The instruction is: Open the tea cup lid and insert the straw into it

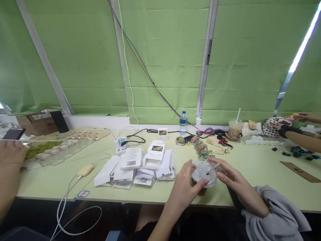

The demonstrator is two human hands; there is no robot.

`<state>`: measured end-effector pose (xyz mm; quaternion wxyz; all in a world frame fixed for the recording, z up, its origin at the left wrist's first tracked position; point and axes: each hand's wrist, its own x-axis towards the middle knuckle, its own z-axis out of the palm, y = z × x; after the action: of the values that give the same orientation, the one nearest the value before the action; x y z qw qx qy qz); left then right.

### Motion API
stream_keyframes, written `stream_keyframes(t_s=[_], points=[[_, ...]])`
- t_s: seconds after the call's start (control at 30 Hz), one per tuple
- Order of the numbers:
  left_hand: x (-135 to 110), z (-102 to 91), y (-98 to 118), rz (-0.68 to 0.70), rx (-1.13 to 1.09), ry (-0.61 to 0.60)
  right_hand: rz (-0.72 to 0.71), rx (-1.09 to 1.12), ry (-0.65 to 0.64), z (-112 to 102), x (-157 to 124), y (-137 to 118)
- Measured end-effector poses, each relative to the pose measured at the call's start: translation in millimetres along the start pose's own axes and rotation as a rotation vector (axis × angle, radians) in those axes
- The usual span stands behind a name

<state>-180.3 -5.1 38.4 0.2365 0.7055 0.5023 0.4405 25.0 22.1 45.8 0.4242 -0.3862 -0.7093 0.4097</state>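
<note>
A round bundle wrapped in clear, crinkled plastic (206,173) is between my hands, just above the table's front edge. My left hand (185,183) grips its left side, with the thumb across the front and some fingers hidden behind. On the other side, my right hand (231,174) has its fingers and thumb at the right edge, around a raised bit of wrap. What lies inside the plastic cannot be made out. Just beyond it is a row of small wrapped round pieces (200,147). White flat cartons (134,164) are piled to the left.
A water bottle (183,123) and an iced drink cup (235,130) stand at the back. A cable adapter (86,170) lies left. Another person's arm (301,139) is at the right; someone's hand with a phone (14,134) is at the left. Cardboard (299,171) lies right.
</note>
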Motion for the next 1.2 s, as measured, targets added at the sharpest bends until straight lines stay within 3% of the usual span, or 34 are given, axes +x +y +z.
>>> stream_keyframes(t_s=[0.3, 0.57, 0.83, 1.2], points=[[4.3, 19.8, -1.6, 0.040, 0.212, 0.030, -0.162, -0.178, 0.019, -0.8, 8.0, 26.5], [9.1, 18.7, -4.3, 0.061, 0.111, 0.013, -0.328, -0.171, -0.005, 9.9, 14.2, 22.8], [20.7, 15.3, -7.5, 0.043, -0.056, -0.093, -0.298, -0.077, -0.025, 10.2, 14.0, 26.0], [25.1, 14.2, -17.9, 0.081, -0.078, -0.145, -0.252, -0.165, -0.055, 8.5, 12.1, 34.5]])
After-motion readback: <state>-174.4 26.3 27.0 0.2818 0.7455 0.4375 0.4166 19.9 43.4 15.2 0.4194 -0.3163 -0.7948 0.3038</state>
